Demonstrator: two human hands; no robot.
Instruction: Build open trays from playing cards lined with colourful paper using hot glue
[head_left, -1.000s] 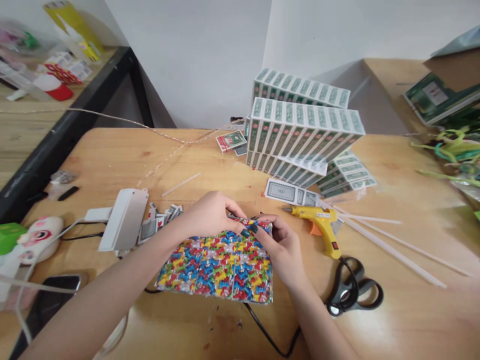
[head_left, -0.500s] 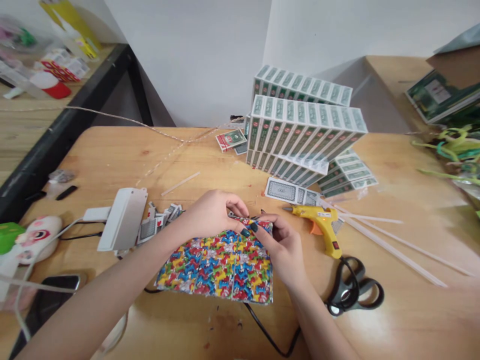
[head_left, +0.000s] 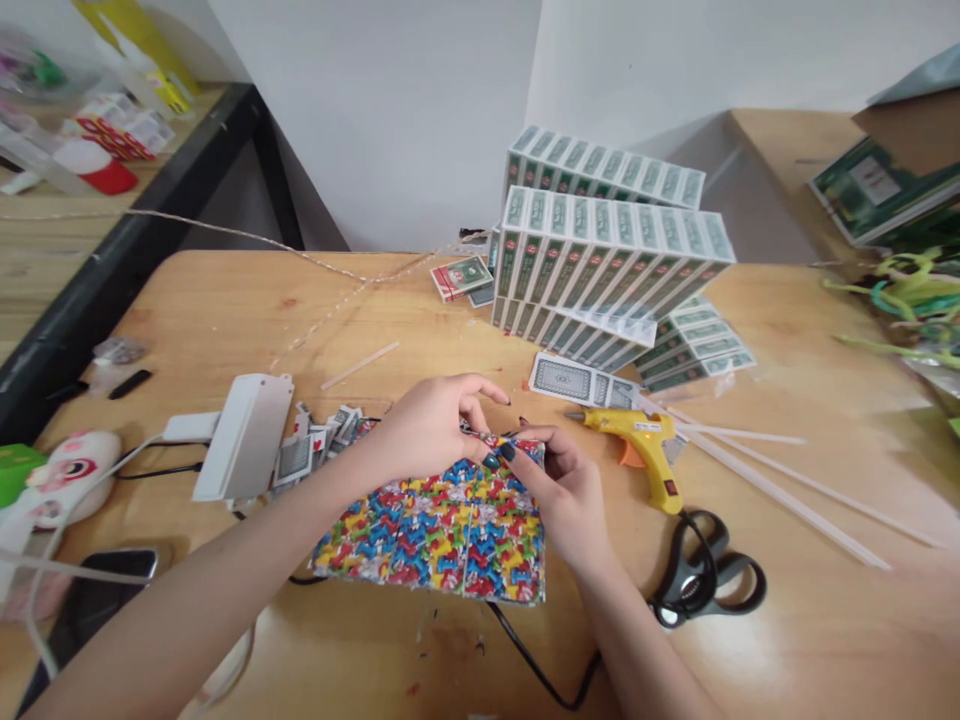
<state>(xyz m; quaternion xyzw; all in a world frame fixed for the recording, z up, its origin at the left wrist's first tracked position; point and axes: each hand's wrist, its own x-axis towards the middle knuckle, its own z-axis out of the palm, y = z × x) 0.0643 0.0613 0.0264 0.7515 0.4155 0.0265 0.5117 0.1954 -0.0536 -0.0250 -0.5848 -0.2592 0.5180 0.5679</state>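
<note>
A panel of joined cards (head_left: 427, 535) with a busy red, blue, yellow and green pattern lies in front of me, its seams showing. My left hand (head_left: 431, 430) pinches the far edge with its thumb, while some of its fingers lift away above. Close beside it, my right hand (head_left: 566, 490) grips the same edge near the right corner, thumb on top and fingers curled behind. The two thumbs almost touch. What lies behind that edge is hidden by the fingers. To the right rests a yellow glue gun (head_left: 634, 445) on the wooden table.
Black scissors (head_left: 701, 580) and clear glue sticks (head_left: 780, 490) lie at the right. Stacked card boxes (head_left: 607, 250) rise at the back, with loose cards (head_left: 562, 378) before them. A white power strip (head_left: 247, 440), cut card pieces (head_left: 300, 455) and a phone (head_left: 97, 610) are at the left.
My left hand's fingers have straightened and risen off the far edge, with the thumb staying on it. The right hand and the panel hold nearly still.
</note>
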